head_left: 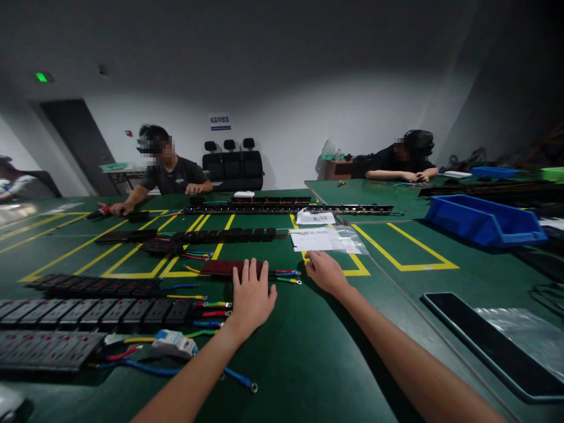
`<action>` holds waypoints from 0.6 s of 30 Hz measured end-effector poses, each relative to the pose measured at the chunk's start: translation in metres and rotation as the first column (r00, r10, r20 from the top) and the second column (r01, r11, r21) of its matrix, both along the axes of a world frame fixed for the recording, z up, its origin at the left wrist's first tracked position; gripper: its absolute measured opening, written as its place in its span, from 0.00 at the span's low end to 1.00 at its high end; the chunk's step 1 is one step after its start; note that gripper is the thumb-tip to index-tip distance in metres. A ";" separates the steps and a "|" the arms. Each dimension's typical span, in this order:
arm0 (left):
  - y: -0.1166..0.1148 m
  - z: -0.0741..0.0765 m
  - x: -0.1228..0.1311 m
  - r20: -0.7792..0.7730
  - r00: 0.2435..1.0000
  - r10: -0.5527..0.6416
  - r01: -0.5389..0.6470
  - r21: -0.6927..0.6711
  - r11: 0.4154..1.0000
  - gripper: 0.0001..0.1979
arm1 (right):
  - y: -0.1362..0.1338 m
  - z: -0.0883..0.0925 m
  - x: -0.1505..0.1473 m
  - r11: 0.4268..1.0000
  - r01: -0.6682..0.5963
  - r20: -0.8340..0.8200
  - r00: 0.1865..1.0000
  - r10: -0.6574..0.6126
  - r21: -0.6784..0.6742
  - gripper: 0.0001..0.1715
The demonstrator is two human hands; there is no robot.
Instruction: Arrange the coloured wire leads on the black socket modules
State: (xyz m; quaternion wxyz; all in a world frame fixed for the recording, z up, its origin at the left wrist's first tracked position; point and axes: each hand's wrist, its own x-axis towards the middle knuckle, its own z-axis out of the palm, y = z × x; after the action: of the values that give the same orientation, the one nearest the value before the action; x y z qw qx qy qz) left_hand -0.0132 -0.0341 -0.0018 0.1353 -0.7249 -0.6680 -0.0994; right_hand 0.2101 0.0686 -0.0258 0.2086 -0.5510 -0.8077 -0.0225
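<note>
My left hand lies flat on the green table, fingers straight and together, its fingertips reaching a dark red strip with coloured wires at its right end. My right hand rests further right, fingers extended, its tips at the near corner of a clear plastic bag holding a white paper. Neither hand holds anything. Black socket strips with loose coloured wires lie to the left, and a small white and blue breaker sits near my left forearm.
Long black power strips lie across the table's far side. A blue bin stands at the right, a black tray and plastic sheet nearer. Two other people sit at the far side, left and right. Yellow lines mark the tabletop.
</note>
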 end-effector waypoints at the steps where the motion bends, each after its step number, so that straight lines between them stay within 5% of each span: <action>1: 0.000 -0.001 0.000 0.004 1.000 -0.001 0.001 0.004 1.000 0.31 | -0.001 0.000 0.000 1.000 0.005 0.010 1.000 -0.005 0.002 0.13; 7: 0.000 -0.007 -0.001 0.023 1.000 -0.010 0.009 0.056 0.998 0.31 | -0.023 0.012 -0.015 0.996 0.085 0.037 0.996 -0.086 0.024 0.14; 18: -0.002 -0.009 -0.002 0.033 0.999 -0.011 0.007 0.113 0.994 0.30 | -0.037 0.017 -0.032 0.992 -0.048 0.047 0.997 0.054 -0.115 0.11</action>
State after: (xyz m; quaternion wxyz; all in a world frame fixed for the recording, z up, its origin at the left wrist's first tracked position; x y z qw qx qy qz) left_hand -0.0151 -0.0361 -0.0110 0.1645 -0.7173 -0.6603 -0.1500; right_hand 0.1783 0.0317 -0.0085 0.1569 -0.5405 -0.8265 0.0151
